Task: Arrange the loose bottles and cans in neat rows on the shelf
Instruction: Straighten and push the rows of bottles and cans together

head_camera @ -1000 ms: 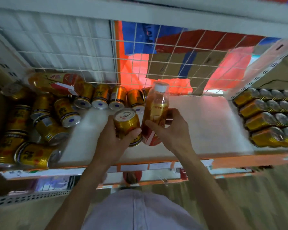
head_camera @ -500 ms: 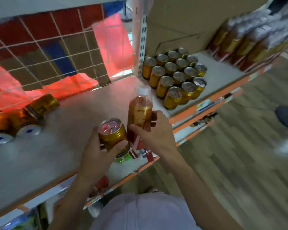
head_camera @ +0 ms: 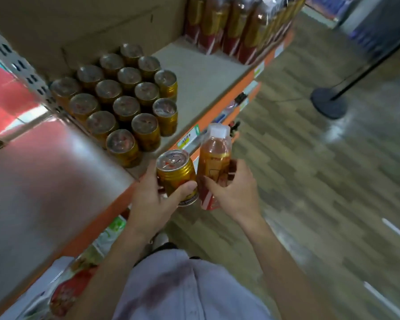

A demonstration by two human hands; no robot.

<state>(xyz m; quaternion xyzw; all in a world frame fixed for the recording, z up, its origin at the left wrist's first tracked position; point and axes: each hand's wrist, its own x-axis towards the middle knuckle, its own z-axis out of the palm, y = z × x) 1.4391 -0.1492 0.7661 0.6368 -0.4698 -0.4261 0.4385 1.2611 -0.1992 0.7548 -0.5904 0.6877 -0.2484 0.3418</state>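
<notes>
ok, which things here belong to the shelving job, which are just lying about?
Job: gold can in left hand; amber bottle in right hand; can rows; shelf.
Lying about: wrapped bottle packs; cardboard box; stanchion base.

I'm looking at a shop aisle. A long shelf (head_camera: 201,88) with an orange front edge carries price tags (head_camera: 187,138). Identical gold cans (head_camera: 126,108) stand on it in tight rows, with wrapped bottle packs (head_camera: 231,24) farther along. A slotted metal upright (head_camera: 26,72) divides the bays. A barrier post (head_camera: 329,102) stands on the wood-pattern floor (head_camera: 310,169).
</notes>
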